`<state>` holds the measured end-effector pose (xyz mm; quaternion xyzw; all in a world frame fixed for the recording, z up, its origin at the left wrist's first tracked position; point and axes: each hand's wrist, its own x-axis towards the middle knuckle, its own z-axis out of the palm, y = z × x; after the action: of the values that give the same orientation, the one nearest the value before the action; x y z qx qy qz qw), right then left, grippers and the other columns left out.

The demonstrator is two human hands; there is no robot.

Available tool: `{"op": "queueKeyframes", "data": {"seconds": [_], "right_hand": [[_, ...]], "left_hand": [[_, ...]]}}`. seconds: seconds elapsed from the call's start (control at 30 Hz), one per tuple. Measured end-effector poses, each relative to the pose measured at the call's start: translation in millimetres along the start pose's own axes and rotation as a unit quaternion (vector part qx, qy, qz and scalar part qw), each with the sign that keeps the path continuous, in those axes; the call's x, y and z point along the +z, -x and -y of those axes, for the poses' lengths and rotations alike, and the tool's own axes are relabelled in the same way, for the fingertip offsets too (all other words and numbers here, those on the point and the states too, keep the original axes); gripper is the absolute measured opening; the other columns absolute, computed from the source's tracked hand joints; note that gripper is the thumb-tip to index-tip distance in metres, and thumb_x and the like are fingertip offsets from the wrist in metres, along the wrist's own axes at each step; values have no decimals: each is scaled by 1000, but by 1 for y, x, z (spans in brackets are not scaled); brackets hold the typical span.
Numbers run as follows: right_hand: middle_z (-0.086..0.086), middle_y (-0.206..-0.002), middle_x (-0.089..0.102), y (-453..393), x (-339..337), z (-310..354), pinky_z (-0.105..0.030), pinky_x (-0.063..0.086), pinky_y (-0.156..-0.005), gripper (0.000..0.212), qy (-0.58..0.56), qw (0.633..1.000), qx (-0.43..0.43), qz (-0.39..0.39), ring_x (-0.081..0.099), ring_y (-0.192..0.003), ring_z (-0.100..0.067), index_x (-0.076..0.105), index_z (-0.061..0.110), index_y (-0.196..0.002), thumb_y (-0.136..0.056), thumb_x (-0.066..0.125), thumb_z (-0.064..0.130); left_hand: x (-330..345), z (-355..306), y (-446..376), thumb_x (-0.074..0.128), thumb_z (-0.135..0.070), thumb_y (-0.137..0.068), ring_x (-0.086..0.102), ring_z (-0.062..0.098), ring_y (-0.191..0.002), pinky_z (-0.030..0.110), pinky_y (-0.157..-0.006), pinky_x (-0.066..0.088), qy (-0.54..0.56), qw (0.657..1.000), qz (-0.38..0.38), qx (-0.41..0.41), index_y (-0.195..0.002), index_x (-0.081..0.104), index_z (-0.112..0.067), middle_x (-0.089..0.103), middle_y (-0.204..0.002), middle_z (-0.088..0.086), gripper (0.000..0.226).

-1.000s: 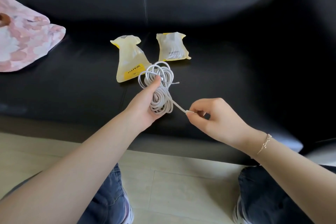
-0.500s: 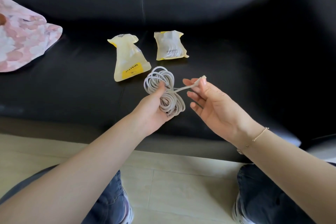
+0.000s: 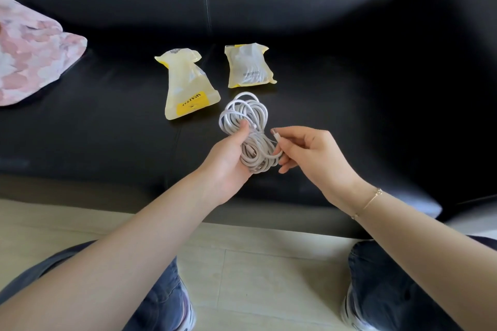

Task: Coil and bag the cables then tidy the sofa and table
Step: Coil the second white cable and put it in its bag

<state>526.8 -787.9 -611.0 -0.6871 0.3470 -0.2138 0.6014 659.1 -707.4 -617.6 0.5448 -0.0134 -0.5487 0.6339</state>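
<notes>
The left hand (image 3: 228, 154) is gripping a coiled white cable (image 3: 248, 131) around its middle, thumb pressing down across the front of the bundle and the other fingers wrapping behind it, hidden by the loops. The pinch is squeezing the coil into a rough figure-eight, with one lobe of loops fanning out above the thumb and a tighter lobe bulging below the palm. The left forearm is reaching in from the lower left, wrist nearly straight, thumb side turned up.

The right hand (image 3: 309, 153) is pinching the cable's loose end between thumb and forefinger, the small white plug (image 3: 277, 138) poking out just beside the coil's right edge. Its remaining fingers are curling loosely, their tips touching the lower lobe of loops. The right wrist is bending slightly inward and is wearing a thin gold bracelet (image 3: 369, 201); the forearm is coming in from the lower right.

The coil is hanging in the air over the seat of a black leather sofa (image 3: 349, 88). Beyond it, two yellowish plastic bags are lying on the seat: a tall one with a yellow label (image 3: 187, 86), apparently empty, and a shorter one (image 3: 248, 66) with a white cable already inside. A pink patterned cushion (image 3: 32, 54) is resting at the far left. Jeans-clad knees (image 3: 390, 290) are showing above a pale tiled floor (image 3: 255, 263).
</notes>
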Motion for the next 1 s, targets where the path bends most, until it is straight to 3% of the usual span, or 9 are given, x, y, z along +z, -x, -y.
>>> {"op": "queueKeyframes", "data": {"seconds": [0.2, 0.4, 0.57, 0.77, 0.87, 1.0], "right_hand": [[-9, -73, 70, -2, -5, 4, -23, 52, -58, 12, -123, 991, 43, 29, 61, -60, -14, 68, -3, -98, -90, 65, 5], [-8, -68, 68, -3, -1, 5, -25, 52, -52, 6, -48, 996, 65, 30, 59, -55, -12, 68, 1, -92, -90, 66, 7], [-8, -65, 66, -4, 0, 6, -23, 51, -47, 8, -37, 994, 106, 18, 57, -49, -11, 67, -1, -92, -93, 62, 5], [-11, -69, 66, -2, -3, 8, -20, 51, -50, 10, -88, 988, 127, 20, 56, -50, -10, 67, -4, -96, -92, 62, 4], [-8, -67, 66, -2, -4, 10, -20, 50, -50, 8, -81, 990, 115, 24, 55, -50, -9, 68, -1, -94, -92, 63, 5], [-9, -69, 66, -4, -8, 12, -19, 50, -51, 8, -75, 986, 146, 38, 54, -50, -9, 68, -1, -94, -91, 63, 5]], "left_hand": [[2, -2, 4, 44, -40, -102, 68, 25, -108, 44, -101, 49, -18, 1000, 19, 11, -128, 59, -15, 70, -118, 12, 39], [3, 3, 5, 40, -40, -103, 68, 22, -106, 35, -86, 56, -20, 999, 20, 32, -130, 57, -17, 69, -119, 11, 39], [2, 3, 3, 37, -41, -104, 66, 24, -111, 42, -104, 47, -25, 997, 25, 70, -128, 57, -17, 69, -118, 13, 40], [4, 1, 4, 34, -39, -105, 68, 16, -107, 35, -100, 49, -70, 987, 58, 130, -136, 51, -22, 72, -112, 3, 39], [5, 4, 4, 34, -40, -104, 61, 16, -118, 40, -109, 43, -94, 984, 69, 136, -138, 48, -26, 65, -127, 4, 39], [5, 14, 6, 35, -41, -104, 61, 15, -119, 38, -109, 43, -82, 986, 80, 117, -143, 43, -27, 63, -130, 2, 43]]}}
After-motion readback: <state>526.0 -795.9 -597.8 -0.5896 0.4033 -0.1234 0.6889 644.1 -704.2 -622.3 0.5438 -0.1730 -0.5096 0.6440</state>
